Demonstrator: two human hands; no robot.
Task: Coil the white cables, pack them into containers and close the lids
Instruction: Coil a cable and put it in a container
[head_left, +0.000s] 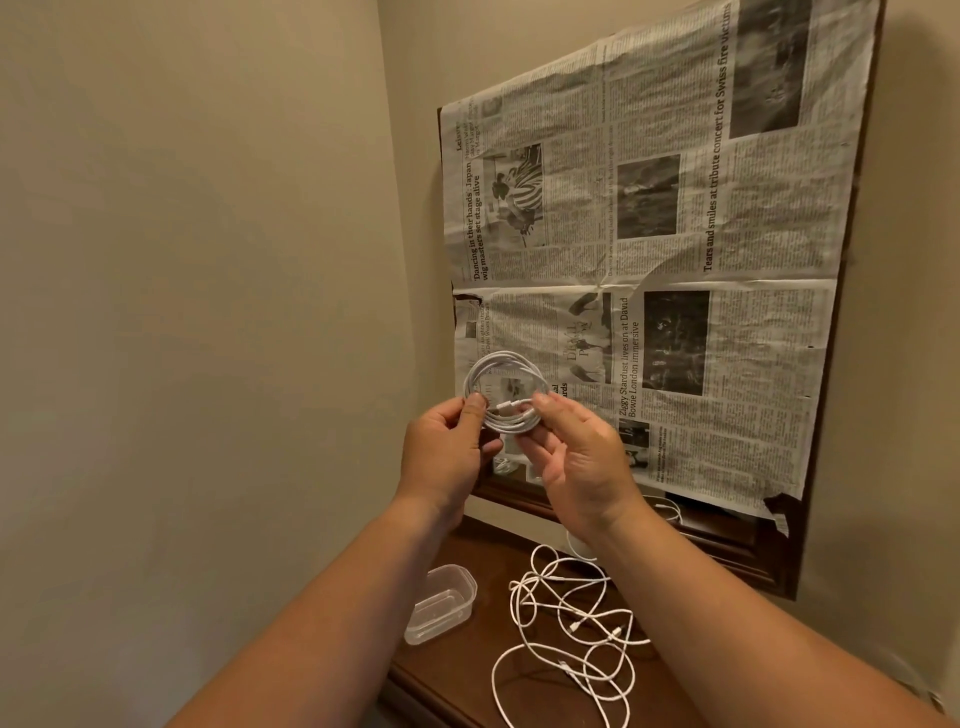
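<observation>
Plain beige walls (182, 260) meet in corner. Newspaper sheets (675, 234), creased, cover dark wood-framed panel (727, 553) on right wall. Dark brown wooden dresser top (457, 670) below, against corner. Warm, dim light.

Both hands — left hand (444, 452), right hand (574, 457) — pinch coiled white cable (506, 389).
</observation>
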